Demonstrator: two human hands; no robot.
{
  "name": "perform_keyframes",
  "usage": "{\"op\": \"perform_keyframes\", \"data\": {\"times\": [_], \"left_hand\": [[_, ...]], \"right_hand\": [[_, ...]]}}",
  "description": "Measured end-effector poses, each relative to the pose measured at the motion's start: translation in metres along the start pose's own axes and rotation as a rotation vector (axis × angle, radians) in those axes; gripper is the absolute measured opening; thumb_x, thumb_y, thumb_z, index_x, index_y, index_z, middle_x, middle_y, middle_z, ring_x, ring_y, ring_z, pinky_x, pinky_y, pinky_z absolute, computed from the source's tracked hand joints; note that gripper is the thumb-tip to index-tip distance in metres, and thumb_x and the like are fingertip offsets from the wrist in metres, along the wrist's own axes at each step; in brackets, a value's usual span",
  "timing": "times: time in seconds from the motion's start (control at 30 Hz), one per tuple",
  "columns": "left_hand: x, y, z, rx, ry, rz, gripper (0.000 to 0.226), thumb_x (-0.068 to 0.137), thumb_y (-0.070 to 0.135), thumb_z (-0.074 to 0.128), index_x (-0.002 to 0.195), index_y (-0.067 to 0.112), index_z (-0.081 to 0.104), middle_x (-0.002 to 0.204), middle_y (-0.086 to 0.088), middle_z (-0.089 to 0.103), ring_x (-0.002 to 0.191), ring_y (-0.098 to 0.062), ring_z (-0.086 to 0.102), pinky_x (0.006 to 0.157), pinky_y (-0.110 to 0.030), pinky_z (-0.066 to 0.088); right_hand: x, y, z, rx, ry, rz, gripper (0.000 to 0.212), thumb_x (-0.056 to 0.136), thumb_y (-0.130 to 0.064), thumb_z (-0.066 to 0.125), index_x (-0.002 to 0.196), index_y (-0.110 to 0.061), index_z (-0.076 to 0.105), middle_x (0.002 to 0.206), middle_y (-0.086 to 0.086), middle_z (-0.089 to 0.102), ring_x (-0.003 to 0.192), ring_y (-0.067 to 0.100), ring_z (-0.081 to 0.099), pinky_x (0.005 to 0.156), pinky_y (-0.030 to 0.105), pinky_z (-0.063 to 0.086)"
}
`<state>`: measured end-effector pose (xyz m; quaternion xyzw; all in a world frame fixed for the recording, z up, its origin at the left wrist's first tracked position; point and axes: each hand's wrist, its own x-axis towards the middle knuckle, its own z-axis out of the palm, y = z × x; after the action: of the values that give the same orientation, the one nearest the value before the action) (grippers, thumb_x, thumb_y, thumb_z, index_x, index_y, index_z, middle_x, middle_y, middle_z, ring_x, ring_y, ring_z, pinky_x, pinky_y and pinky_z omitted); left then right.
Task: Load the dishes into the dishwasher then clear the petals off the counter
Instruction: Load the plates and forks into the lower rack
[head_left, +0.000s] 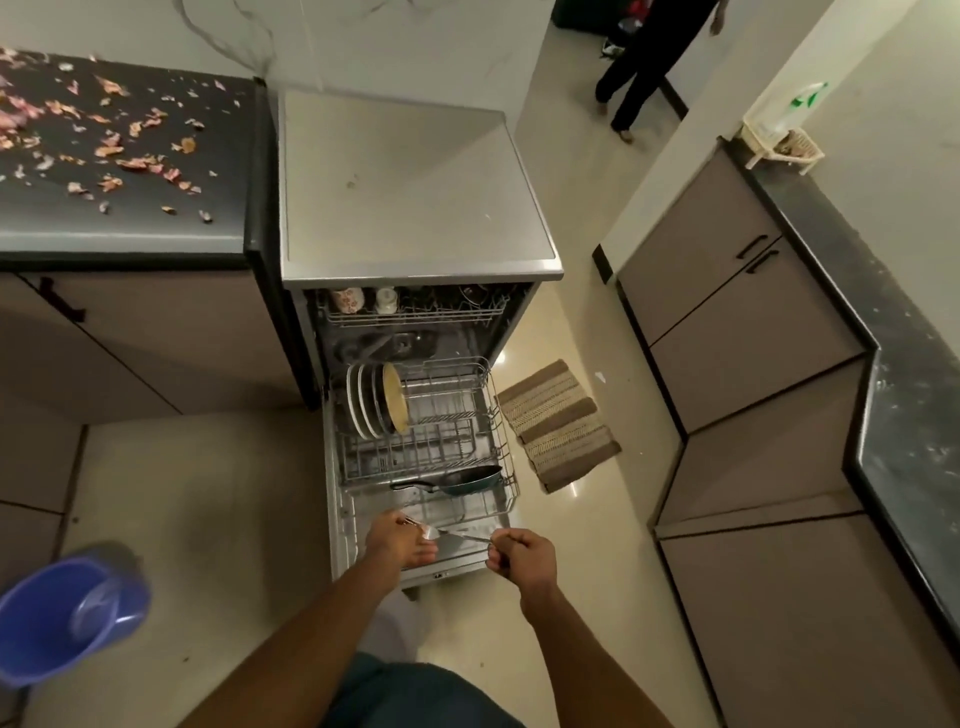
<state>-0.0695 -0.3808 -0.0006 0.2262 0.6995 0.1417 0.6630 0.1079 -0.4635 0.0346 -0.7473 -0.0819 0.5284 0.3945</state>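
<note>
The dishwasher (415, 208) stands open with its lower rack (498, 415) pulled out over the door. Several plates (371, 399) stand upright at the rack's back left, and a dark frying pan (457, 480) lies across its front. Cups (348, 300) sit in the upper rack. My left hand (397, 540) holds metal cutlery (415, 524) over the door's front edge. My right hand (522, 556) pinches the handle of a thin metal utensil (462, 537) that points toward my left hand. Dried pink petals (104, 135) lie scattered over the dark counter (130, 228) at the upper left.
A blue bucket (67, 613) stands on the floor at the lower left. A woven mat (558, 423) lies right of the dishwasher. Cabinets under a dark counter (904, 415) run along the right, with a small basket (784, 145) on it. Another person (649, 62) stands in the doorway.
</note>
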Motion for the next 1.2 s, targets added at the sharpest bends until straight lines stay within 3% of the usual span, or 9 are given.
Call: {"op": "perform_keyframes", "data": {"times": [0.23, 0.4, 0.6, 0.77, 0.9, 0.97, 1.03, 1.1, 1.2], "left_hand": [[0.021, 0.033, 0.058, -0.016, 0.025, -0.079, 0.013, 0.101, -0.007, 0.048, 0.091, -0.003, 0.054, 0.066, -0.022, 0.061, 0.036, -0.019, 0.059, 0.036, -0.030, 0.052], [0.058, 0.055, 0.079, -0.065, 0.033, -0.154, 0.016, 0.102, -0.001, 0.050, 0.104, -0.013, 0.061, 0.069, -0.023, 0.065, 0.043, -0.023, 0.064, 0.041, -0.031, 0.056], [0.149, 0.067, 0.088, -0.160, 0.111, -0.220, 0.014, 0.101, 0.005, 0.055, 0.106, -0.007, 0.062, 0.078, -0.023, 0.070, 0.061, -0.028, 0.069, 0.051, -0.035, 0.058], [0.238, 0.065, 0.104, -0.261, 0.209, -0.201, 0.011, 0.099, 0.006, 0.059, 0.093, 0.000, 0.065, 0.077, -0.018, 0.070, 0.062, -0.026, 0.068, 0.055, -0.035, 0.058], [0.321, 0.047, 0.125, -0.321, 0.209, -0.218, 0.013, 0.099, 0.009, 0.061, 0.096, -0.002, 0.067, 0.072, -0.017, 0.071, 0.056, -0.022, 0.066, 0.048, -0.030, 0.058], [0.364, 0.033, 0.136, -0.342, 0.200, -0.248, 0.020, 0.101, 0.012, 0.059, 0.088, -0.002, 0.064, 0.055, -0.010, 0.067, 0.044, -0.016, 0.063, 0.043, -0.028, 0.056], [0.405, 0.025, 0.143, -0.351, 0.208, -0.266, 0.026, 0.102, 0.007, 0.055, 0.078, 0.000, 0.058, 0.046, -0.007, 0.063, 0.038, -0.013, 0.060, 0.038, -0.025, 0.053], [0.444, 0.017, 0.149, -0.346, 0.229, -0.257, 0.026, 0.101, 0.004, 0.055, 0.075, 0.001, 0.056, 0.056, -0.012, 0.065, 0.043, -0.017, 0.062, 0.042, -0.028, 0.055], [0.491, 0.013, 0.154, -0.298, 0.248, -0.218, 0.015, 0.101, 0.001, 0.052, 0.087, 0.001, 0.057, 0.053, -0.012, 0.063, 0.036, -0.014, 0.060, 0.039, -0.028, 0.053]], "right_hand": [[0.067, -0.035, -0.033, -0.117, 0.067, 0.051, 0.007, 0.089, 0.008, 0.069, 0.091, 0.004, 0.075, 0.078, 0.022, 0.071, 0.068, 0.028, 0.067, 0.081, 0.046, 0.064], [0.118, -0.063, -0.028, -0.137, 0.054, 0.063, 0.007, 0.090, 0.006, 0.069, 0.094, 0.002, 0.074, 0.081, 0.023, 0.072, 0.068, 0.028, 0.066, 0.078, 0.045, 0.065], [0.215, -0.065, -0.002, -0.185, -0.074, 0.145, 0.007, 0.090, 0.004, 0.070, 0.092, 0.011, 0.071, 0.073, 0.021, 0.066, 0.068, 0.029, 0.061, 0.079, 0.047, 0.062], [0.309, -0.055, 0.024, -0.270, -0.161, 0.132, 0.005, 0.094, -0.001, 0.070, 0.093, 0.004, 0.070, 0.073, 0.019, 0.065, 0.065, 0.026, 0.060, 0.060, 0.033, 0.057], [0.393, -0.037, 0.036, -0.558, -0.243, -0.088, 0.014, 0.087, -0.013, 0.082, 0.099, -0.010, 0.074, 0.082, 0.005, 0.076, 0.068, 0.013, 0.073, 0.070, 0.029, 0.062], [0.435, -0.023, 0.040, -0.747, -0.288, -0.193, 0.020, 0.086, -0.014, 0.083, 0.104, -0.016, 0.075, 0.091, -0.002, 0.077, 0.072, -0.001, 0.071, 0.067, 0.011, 0.056], [0.474, -0.007, 0.046, -0.905, -0.312, -0.327, 0.017, 0.090, -0.018, 0.078, 0.106, -0.021, 0.076, 0.099, -0.007, 0.074, 0.081, -0.001, 0.068, 0.066, 0.003, 0.046], [0.512, 0.010, 0.050, -1.129, -0.323, -0.527, 0.013, 0.094, -0.026, 0.073, 0.106, -0.026, 0.077, 0.103, -0.013, 0.068, 0.090, 0.005, 0.064, 0.070, 0.005, 0.040], [0.564, 0.033, 0.060, -1.366, -0.340, -0.842, 0.016, 0.099, -0.032, 0.066, 0.105, -0.022, 0.077, 0.112, -0.003, 0.066, 0.103, 0.016, 0.062, 0.077, 0.028, 0.052]]}}
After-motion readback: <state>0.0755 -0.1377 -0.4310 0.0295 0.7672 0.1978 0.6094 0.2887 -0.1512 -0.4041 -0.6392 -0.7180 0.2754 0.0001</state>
